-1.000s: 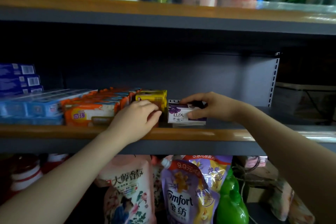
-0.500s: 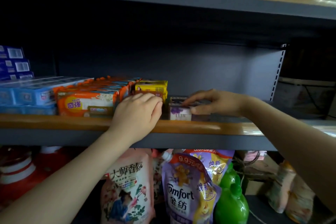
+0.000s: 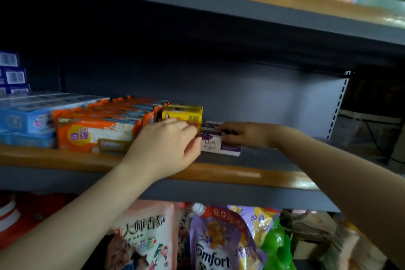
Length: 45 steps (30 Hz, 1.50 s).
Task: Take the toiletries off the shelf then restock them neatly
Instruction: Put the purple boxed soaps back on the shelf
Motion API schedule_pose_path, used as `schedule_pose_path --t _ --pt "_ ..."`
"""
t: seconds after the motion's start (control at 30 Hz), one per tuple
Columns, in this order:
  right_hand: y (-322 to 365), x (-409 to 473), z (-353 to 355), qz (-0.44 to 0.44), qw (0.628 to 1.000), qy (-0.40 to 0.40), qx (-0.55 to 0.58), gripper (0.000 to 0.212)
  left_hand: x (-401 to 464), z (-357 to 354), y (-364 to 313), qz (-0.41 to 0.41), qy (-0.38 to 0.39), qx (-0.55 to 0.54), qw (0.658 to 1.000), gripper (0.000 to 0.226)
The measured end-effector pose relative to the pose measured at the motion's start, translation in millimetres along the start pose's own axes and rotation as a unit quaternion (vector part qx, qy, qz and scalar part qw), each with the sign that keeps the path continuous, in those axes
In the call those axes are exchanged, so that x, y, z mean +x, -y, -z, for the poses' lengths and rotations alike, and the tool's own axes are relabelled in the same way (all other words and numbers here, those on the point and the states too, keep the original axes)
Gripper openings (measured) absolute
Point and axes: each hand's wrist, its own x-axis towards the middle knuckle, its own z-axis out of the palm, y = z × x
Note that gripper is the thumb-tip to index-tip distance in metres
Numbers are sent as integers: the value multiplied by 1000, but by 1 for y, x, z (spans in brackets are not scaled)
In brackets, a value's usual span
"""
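A white and purple Lux soap box lies on the middle shelf, right of a yellow soap box. My right hand grips the Lux box from above and from its right end, thumb under the fingers. My left hand has curled fingers against the left end of the Lux box and covers the lower front of the yellow box. A second purple box shows just behind the Lux box.
Orange soap packs and blue packs fill the shelf's left. Right of the Lux box the shelf is bare up to the perforated upright. Refill pouches and a green bottle stand below; bottles line the top shelf.
The Lux box has come forward a little and its front label shows again. My left hand slid right from the yellow box to the Lux box's left end. The view tilted.
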Motion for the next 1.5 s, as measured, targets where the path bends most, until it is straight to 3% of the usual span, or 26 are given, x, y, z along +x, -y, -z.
schedule_pose_path --t 0.1,0.4,0.57,0.63,0.77,0.93,1.03,1.13,1.23,1.33,1.43,1.5 --pt "-3 17 1 -2 999 1 -37 45 -5 -3 -3 -18 -33 -10 999 36" --pt "-6 27 -8 -24 976 -121 -181 44 -7 -1 -3 -28 -41 -11 999 36" --pt "21 -57 -4 83 944 -311 -77 21 -8 0 -8 -91 -114 30 989 25" --pt "29 -105 -20 140 925 -351 -39 19 -14 2 -17 -125 -145 33 981 20" --pt "13 -168 -76 145 947 -288 -13 20 -54 -2 -57 -173 -158 -6 972 16" --pt "-16 -193 -160 73 995 -67 -16 20 -124 -42 -107 -171 10 -106 979 18" --pt "-16 -202 -198 40 996 56 -56 28 -166 -61 -127 -140 120 -160 970 21" --pt "-12 -216 -227 28 988 116 -102 38 -197 -70 -144 -105 215 -212 947 27" --pt "-11 -230 -247 16 977 137 -165 59 -218 -73 -161 -87 264 -236 931 31" --pt "-11 -240 -258 -4 979 135 -150 80 -234 -75 -174 -53 296 -255 919 33" --pt "-11 -244 -265 16 980 128 -153 75 -250 -75 -190 47 309 -299 902 42" --pt "-12 -249 -262 23 989 95 -112 68 -257 -72 -204 138 328 -334 873 39"
